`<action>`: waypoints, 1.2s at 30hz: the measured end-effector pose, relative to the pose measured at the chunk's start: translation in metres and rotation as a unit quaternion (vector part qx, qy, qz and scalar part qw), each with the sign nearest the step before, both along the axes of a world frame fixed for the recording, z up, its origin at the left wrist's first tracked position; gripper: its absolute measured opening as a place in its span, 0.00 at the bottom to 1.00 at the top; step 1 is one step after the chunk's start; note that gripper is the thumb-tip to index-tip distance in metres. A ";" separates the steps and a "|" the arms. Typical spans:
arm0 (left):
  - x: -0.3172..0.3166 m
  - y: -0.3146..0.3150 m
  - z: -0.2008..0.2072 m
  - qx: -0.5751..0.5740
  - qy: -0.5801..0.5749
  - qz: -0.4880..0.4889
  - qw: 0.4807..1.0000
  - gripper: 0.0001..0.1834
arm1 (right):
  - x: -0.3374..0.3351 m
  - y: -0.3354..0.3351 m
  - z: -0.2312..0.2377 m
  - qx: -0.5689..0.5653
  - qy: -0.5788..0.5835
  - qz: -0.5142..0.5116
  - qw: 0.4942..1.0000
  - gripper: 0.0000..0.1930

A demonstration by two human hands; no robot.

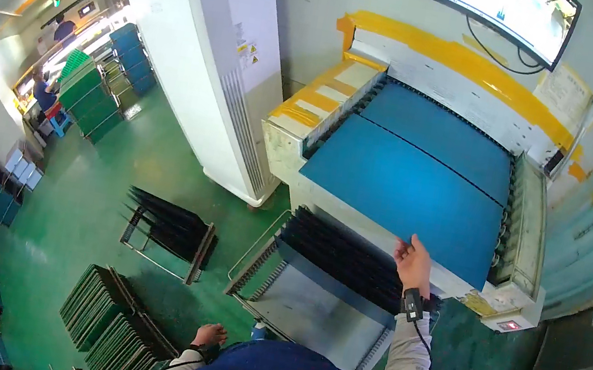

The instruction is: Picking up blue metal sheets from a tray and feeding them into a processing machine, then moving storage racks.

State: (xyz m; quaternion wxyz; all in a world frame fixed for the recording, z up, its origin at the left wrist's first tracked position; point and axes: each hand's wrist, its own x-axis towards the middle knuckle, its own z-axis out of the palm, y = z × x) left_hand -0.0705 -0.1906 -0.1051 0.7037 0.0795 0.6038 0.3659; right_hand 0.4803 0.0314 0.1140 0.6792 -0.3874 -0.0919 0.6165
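Two blue flat panels lie on the roller bed of a white machine, a near panel (404, 195) and a far panel (442, 135), with a thin gap between them. My right hand (414, 266) is at the near panel's front edge, fingers apart and nothing visible in them; whether it touches the panel I cannot tell. Below it stands a wire rack (319, 306) with several dark upright boards (348, 252) at its far side. My left hand (210, 334) hangs low at my left, its fingers loosely curled with nothing seen in them, beside a rack of green-edged boards (112, 323).
A smaller rack of dark boards (167, 230) stands on the green floor (53, 231). Behind it rises a tall white cabinet unit (210, 69). A screen (501, 15) hangs above the machine. Far left, a seated person (44, 92) is near green racks (89, 99).
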 end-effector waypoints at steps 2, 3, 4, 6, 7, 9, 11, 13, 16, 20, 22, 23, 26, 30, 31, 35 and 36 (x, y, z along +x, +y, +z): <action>-0.012 -0.009 -0.012 0.054 -0.001 -0.040 0.998 0.15 | -0.002 0.003 0.002 0.008 0.000 0.018 1.000 0.12; -0.016 -0.011 -0.015 0.037 -0.019 -0.027 0.999 0.15 | -0.002 0.004 0.003 0.011 0.000 0.026 1.000 0.12; -0.016 -0.009 -0.013 0.019 -0.039 -0.016 0.999 0.16 | -0.001 0.003 0.002 0.009 -0.003 0.018 1.000 0.12; -0.013 -0.007 -0.009 0.000 -0.031 -0.014 0.999 0.16 | 0.001 0.002 -0.001 0.003 -0.009 0.002 1.000 0.12; -0.009 -0.008 -0.006 -0.001 -0.005 -0.022 1.000 0.17 | 0.003 0.002 -0.002 0.000 -0.009 0.003 1.000 0.12; -0.007 -0.006 -0.002 0.048 0.032 -0.103 0.993 0.17 | 0.009 0.000 -0.005 -0.006 -0.008 0.003 1.000 0.12; -0.028 -0.017 -0.021 0.101 0.045 -0.161 0.981 0.16 | 0.001 0.007 -0.005 0.005 -0.002 0.021 1.000 0.13; -0.019 -0.017 -0.018 0.055 0.013 -0.092 0.994 0.15 | 0.002 0.006 -0.005 0.010 -0.005 0.022 1.000 0.13; 0.002 -0.012 0.009 0.006 0.029 -0.047 0.998 0.14 | 0.004 0.000 -0.002 0.011 -0.033 0.035 0.999 0.14; -0.016 -0.022 -0.011 0.101 0.041 -0.121 0.987 0.11 | -0.021 -0.014 0.002 -0.023 -0.166 0.113 0.979 0.16; -0.027 -0.032 -0.031 0.110 0.006 -0.086 0.990 0.10 | -0.042 -0.023 -0.013 -0.050 -0.285 0.175 0.941 0.17; -0.027 -0.034 -0.035 0.102 -0.020 -0.054 0.993 0.10 | -0.051 -0.029 -0.026 -0.061 -0.362 0.214 0.905 0.17; 0.000 -0.015 0.020 0.214 0.407 -0.415 0.785 0.10 | -0.057 -0.057 -0.083 -0.027 -0.665 0.245 0.705 0.17; -0.009 -0.025 0.006 0.128 0.160 -0.179 0.962 0.09 | -0.082 -0.084 -0.101 -0.038 -0.725 0.291 0.623 0.16; -0.011 -0.027 0.003 0.162 0.221 -0.252 0.928 0.08 | -0.084 -0.087 -0.101 -0.046 -0.728 0.303 0.613 0.16; 0.013 -0.012 0.066 0.197 0.317 -0.322 0.870 0.08 | -0.082 -0.097 -0.113 -0.049 -0.775 0.306 0.550 0.14; 0.002 -0.015 0.042 0.195 0.266 -0.279 0.902 0.07 | -0.082 -0.097 -0.120 -0.038 -0.793 0.298 0.530 0.14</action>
